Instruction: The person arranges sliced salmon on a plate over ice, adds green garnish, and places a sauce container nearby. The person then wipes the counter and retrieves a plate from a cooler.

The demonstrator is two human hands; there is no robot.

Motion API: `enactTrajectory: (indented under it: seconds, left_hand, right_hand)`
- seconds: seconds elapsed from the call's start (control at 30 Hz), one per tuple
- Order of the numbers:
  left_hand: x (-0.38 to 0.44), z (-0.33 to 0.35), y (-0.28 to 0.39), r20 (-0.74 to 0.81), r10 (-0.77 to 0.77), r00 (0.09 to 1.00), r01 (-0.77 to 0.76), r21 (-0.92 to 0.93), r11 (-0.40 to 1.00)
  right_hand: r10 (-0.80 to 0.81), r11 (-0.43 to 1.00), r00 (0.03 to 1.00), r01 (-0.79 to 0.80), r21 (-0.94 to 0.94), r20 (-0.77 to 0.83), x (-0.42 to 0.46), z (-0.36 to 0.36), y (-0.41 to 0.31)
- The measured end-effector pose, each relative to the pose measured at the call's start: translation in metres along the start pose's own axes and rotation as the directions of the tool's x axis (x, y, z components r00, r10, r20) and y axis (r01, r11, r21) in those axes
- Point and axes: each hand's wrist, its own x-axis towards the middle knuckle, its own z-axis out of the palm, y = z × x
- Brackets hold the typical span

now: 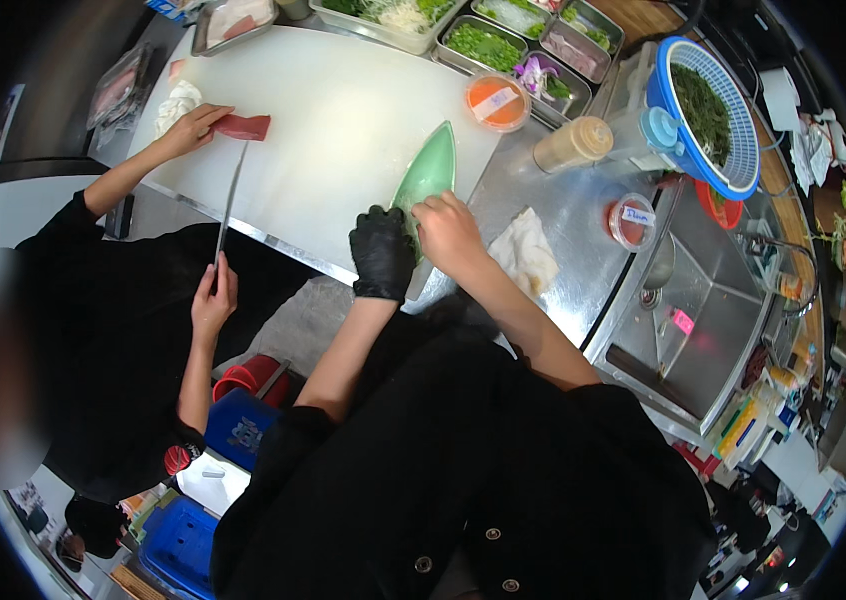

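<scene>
A pale green boat-shaped dish (432,169) lies on the white cutting board (318,97), near the board's right end. My left hand (381,251), in a black glove, is curled against the left side of the dish's near end and grips it. Bare, my right hand (453,234) is bent over the same end from the right, fingertips inside or at the rim. What those fingers hold, if anything, is hidden. Both hands cover the near tip of the dish. A crumpled white cloth (524,251) lies on the steel counter beside my right forearm.
At left, a co-worker holds a long knife (231,195) at a red fish block (243,127). Beyond the board stand metal pans of chopped greens (484,45) and a lidded orange tub (498,103). Rightward are a squeeze bottle (573,145), a blue colander (659,90) and a sink (730,300).
</scene>
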Motion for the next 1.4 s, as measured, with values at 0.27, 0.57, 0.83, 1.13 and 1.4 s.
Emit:
enactTrajectory:
  seconds: [0.27, 0.57, 0.83, 1.13, 1.4]
  left_hand:
    - [0.032, 0.008, 0.001, -0.005, 0.150, 0.989, -0.147, 0.186, 0.971]
    - [0.002, -0.029, -0.012, -0.090, 0.049, 0.995, -0.071, -0.253, 0.965]
    - [-0.031, -0.048, -0.041, -0.012, 0.113, 0.994, -0.105, -0.474, 0.874]
    - [-0.012, -0.059, -0.035, 0.034, 0.083, 0.996, -0.039, -0.673, 0.739]
    - [-0.005, -0.055, -0.044, 0.021, -0.069, 0.997, 0.057, -0.816, 0.575]
  right_hand:
    - [-0.027, 0.970, 0.980, 0.073, 0.233, -0.197, -0.009, -0.041, -0.011]
    - [0.281, 0.941, 0.916, -0.204, 0.270, -0.286, 0.036, -0.172, -0.029]
    - [0.198, 0.980, 0.962, -0.196, 0.025, -0.190, 0.265, -0.095, 0.093]
    - [0.215, 0.956, 0.959, -0.245, -0.161, -0.185, 0.429, 0.006, 0.110]
    - [0.520, 0.493, 0.842, -0.154, 0.856, -0.148, 0.362, -0.057, 0.111]
